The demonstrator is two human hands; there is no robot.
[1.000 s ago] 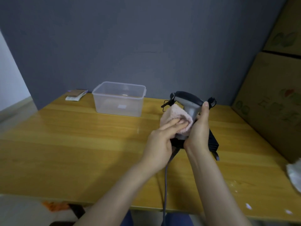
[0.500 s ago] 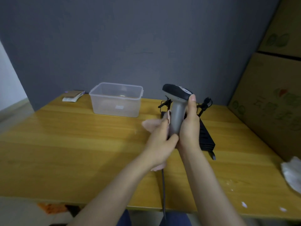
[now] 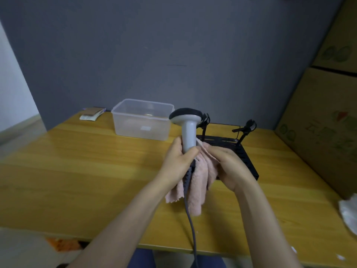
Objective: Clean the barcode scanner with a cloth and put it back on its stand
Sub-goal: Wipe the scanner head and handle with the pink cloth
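I hold the grey barcode scanner [image 3: 188, 128] upright above the wooden table [image 3: 77, 171], its dark head on top and its grey cable [image 3: 190, 219] hanging toward me. My left hand [image 3: 178, 159] grips the scanner's handle. My right hand [image 3: 229, 163] pinches the pink cloth [image 3: 201, 178], which drapes down behind the handle. The black stand [image 3: 241, 151], a flat base with two upright clips, sits on the table just behind my right hand.
A clear plastic tub [image 3: 142, 120] stands at the back of the table, left of the scanner. A small stack of cards [image 3: 91, 114] lies at the far left corner. Cardboard boxes [image 3: 324, 122] rise on the right, and white crumpled material [image 3: 349, 215] lies at the right edge.
The scanner has passed from my right hand to my left hand. The cloth has gone from my left hand to my right and now hangs open below the handle.
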